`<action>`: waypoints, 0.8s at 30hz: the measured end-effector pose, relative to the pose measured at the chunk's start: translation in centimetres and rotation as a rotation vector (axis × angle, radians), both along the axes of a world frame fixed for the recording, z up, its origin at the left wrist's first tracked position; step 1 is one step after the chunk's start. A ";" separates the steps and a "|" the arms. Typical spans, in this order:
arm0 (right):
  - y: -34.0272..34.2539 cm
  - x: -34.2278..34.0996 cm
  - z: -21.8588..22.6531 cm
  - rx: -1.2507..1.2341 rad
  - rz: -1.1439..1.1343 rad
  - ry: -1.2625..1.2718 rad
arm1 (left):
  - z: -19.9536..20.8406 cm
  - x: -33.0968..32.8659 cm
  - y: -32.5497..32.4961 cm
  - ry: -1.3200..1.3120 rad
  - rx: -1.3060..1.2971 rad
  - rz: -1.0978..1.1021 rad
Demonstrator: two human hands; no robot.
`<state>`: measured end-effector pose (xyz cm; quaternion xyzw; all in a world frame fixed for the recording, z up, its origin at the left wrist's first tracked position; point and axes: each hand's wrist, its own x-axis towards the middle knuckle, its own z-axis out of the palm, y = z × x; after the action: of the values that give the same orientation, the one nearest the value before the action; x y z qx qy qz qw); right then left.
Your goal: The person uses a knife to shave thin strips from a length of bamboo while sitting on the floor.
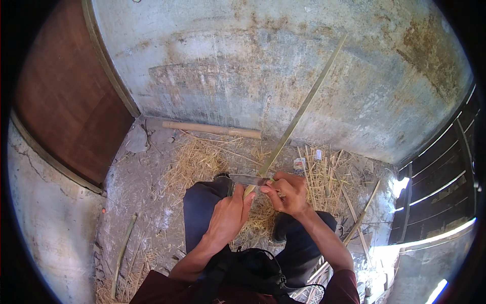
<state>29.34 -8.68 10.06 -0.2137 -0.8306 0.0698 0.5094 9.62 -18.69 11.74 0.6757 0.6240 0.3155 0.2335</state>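
A long, pale green bamboo strip [307, 104] slants from between my knees up and to the right, in front of the wall. My left hand [227, 217] is closed round its near end. My right hand [288, 192] is closed on a knife, its handle mostly hidden by the fingers. The knife's flat metal blade [245, 179] points left and lies across the strip, just beyond my left fingertips. Both hands are close together above the straw, between my dark-trousered legs.
Straw and shavings [197, 161] cover much of the floor. A thick bamboo pole [211, 129] lies along the wall's foot. Thin sticks [362, 213] lie at right, and a green stick [123, 253] at left. A brown door [71, 91] stands at left, a slatted dark panel [435, 182] at right.
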 end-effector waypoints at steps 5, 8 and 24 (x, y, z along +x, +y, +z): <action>-0.2 -0.2 0.2 -0.012 -0.013 0.016 | 0.1 -0.1 0.1 0.004 0.003 0.001; -0.3 0.0 0.4 0.018 -0.027 -0.001 | 0.2 -0.2 0.1 0.005 0.020 -0.011; 5.8 7.0 1.3 -0.272 -0.647 0.469 | 0.1 -1.6 -1.3 -0.083 -0.028 0.016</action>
<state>36.33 -2.84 11.31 -0.5070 -0.5655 0.0619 0.6475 7.99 -19.96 11.87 0.6538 0.6235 0.3363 0.2659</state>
